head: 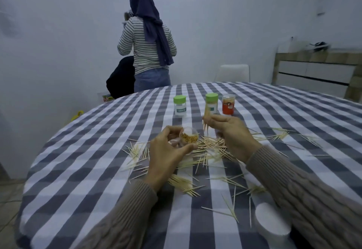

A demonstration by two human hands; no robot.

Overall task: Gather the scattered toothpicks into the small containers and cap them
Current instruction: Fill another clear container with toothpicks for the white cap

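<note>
Standing at the far left beyond the table, a person [147, 39] in a striped top faces the wall, back to the camera. The round table [82, 170] wears a grey-and-white checked cloth. Over its middle, left of centre, the left hand [166, 150] curls its fingers and thumb round a small clear container [188, 139], holding it tilted above the cloth; its open mouth shows a packed bunch of toothpick ends. Under and around it the scattered toothpicks [211, 147] lie in a loose heap, with more strewn toward the near edge and out to the right.

Farther back stands a clear container with a green cap [180, 105], upright and closed. To its right is a second green-capped container [211, 102], also upright, and just beside that a red-labelled container [228, 104] with a clear top.

In front of those two, the right hand [233, 133] is raised above the heap, its fingertips pinching a small bundle of toothpicks [206, 120] that hangs points down, a little to the right of the held container's mouth and apart from it.

At the near right, a white cap [271, 222] rests on the cloth, partly hidden by the right sleeve. Against the far right wall stands a white-fronted cabinet [313, 74].
</note>
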